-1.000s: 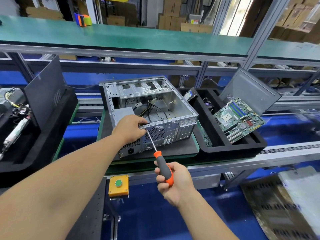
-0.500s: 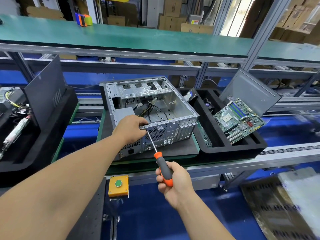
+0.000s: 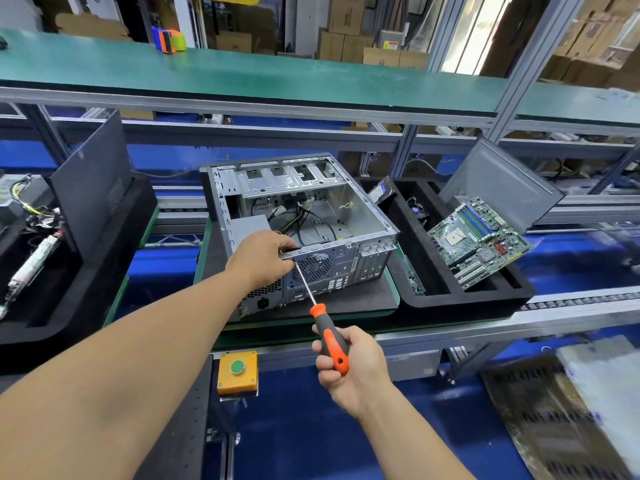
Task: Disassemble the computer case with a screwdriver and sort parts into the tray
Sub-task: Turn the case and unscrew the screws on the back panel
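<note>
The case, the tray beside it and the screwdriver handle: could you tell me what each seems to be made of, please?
The case looks like bare sheet metal: grey, dull sheen, punched slots and folded edges. The tray appears to be black foam or soft plastic: matte, thick rounded walls, no shine. The screwdriver handle looks like moulded plastic with rubbery grey inlays, orange and smooth; its shaft is bright steel.

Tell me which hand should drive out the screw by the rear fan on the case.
Right. The right hand already grips the screwdriver, whose shaft points at the rear panel of the computer case beside the fan grille. The left hand is busy holding the case's top rear edge, probably steadying it.
</note>
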